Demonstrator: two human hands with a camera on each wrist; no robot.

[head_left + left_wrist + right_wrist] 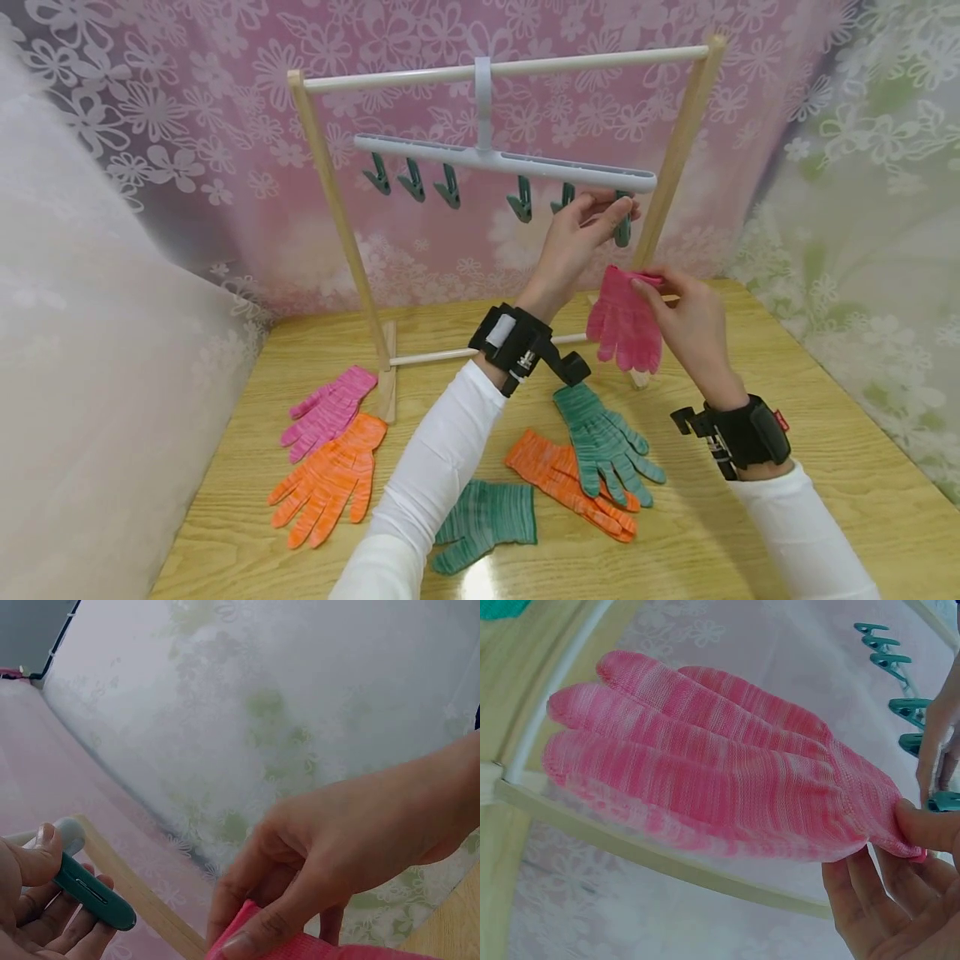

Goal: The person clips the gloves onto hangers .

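My left hand (572,242) pinches the rightmost green clip (623,229) of the white clip hanger (450,157). In the left wrist view, the thumb lies on one side of this clip (94,891) and fingers on the other. Just below and to the right, my right hand (692,325) holds a pink knit glove (625,325) by its cuff, between thumb and fingers. The right wrist view shows the glove (727,772) with its fingers pointing away from the hand. The other clips along the hanger carry nothing.
The hanger hooks over the top bar (600,63) of a wooden rack. On the table (240,500) lie a pink glove (330,412) and an orange glove (330,479) at left. A green glove (495,521), another orange glove (555,475) and another green glove (607,442) lie nearer the middle.
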